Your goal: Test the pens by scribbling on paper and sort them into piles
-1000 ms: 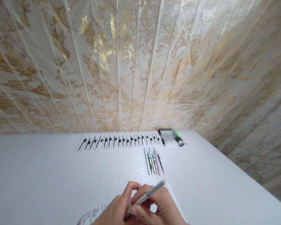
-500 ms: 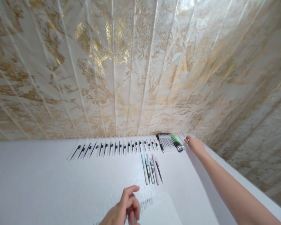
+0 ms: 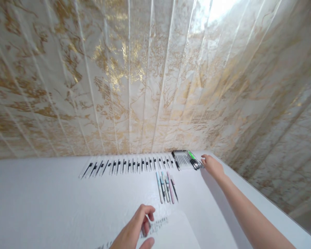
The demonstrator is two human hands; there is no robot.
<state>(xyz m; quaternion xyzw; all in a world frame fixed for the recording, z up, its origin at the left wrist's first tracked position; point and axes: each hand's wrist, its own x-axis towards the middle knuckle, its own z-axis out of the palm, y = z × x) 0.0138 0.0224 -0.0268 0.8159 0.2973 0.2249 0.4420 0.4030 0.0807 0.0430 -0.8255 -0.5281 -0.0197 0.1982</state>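
The right hand (image 3: 213, 166) reaches out to the far right part of the table (image 3: 41, 204), its fingers bent at the end of the line of pens. Whether it grips anything cannot be told: the palm and most of the fingers are turned out of sight. Just left of the fingertips lie several dark pens (image 3: 196, 165), too blurred to count, by a bright green strip (image 3: 191, 155). The left hand (image 3: 134, 226) is loose and half curled, thumb apart from the fingers, above a sheet of paper (image 3: 177, 230). It covers part of the handwriting (image 3: 159, 222), which is too smeared to read, and the sheet runs off the bottom edge.

Between the hands lie pastel pens (image 3: 161, 193) in blue, white and pink, with dark refills among them. Behind them stretches a long row of pen parts (image 3: 124, 166), clear barrels hard to make out against the white top. A gold-patterned curtain (image 3: 134, 93) closes off the back.
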